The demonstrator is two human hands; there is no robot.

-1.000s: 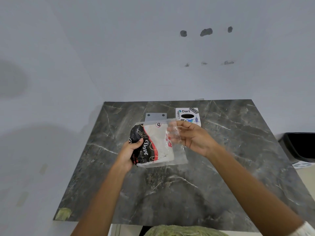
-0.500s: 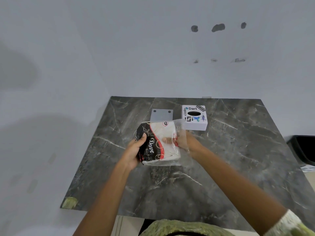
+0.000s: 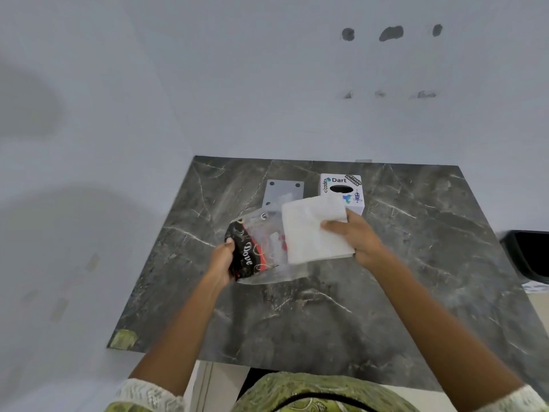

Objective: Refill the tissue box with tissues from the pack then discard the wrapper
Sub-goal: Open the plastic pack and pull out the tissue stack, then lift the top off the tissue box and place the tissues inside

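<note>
Left hand [image 3: 222, 260]: left of the frame's centre, above the desk; its grip is closed on the dark printed end of the wrapper, thumb on top near the word "Dove".
Right hand [image 3: 355, 239]: just right of centre; its grip is closed on the right edge of the tissue stack, thumb lying across the top sheet, fingers underneath and hidden.
Tissue stack [image 3: 315, 230]: a white, squarish block of folded tissues, tilted, held in the air at mid-frame; most of it is outside the wrapper, while its lower left part overlaps the wrapper's clear mouth. Whether that corner is inside the plastic, I cannot tell.
Wrapper [image 3: 261, 251]: clear plastic with a black and red printed end, slack and mostly emptied, hanging between the two hands, open side toward the right hand.
Tissue box [image 3: 341, 190]: white cube printed "Dart", standing on the desk in the upper middle of the frame, just behind the stack; its dark oval slot faces up, and the stack's upper right corner covers its near edge.
Grey plate [image 3: 283, 191]: flat, with round holes at the corners, lying on the desk just left of the box, partly behind the wrapper.
Desk [image 3: 297, 316]: dark marble-patterned top against a pale wall.
Bin [image 3: 528, 254]: dark, open, at the right edge of the frame, beside the desk.
Sleeves: pale lace cuffs at the bottom corners.
</note>
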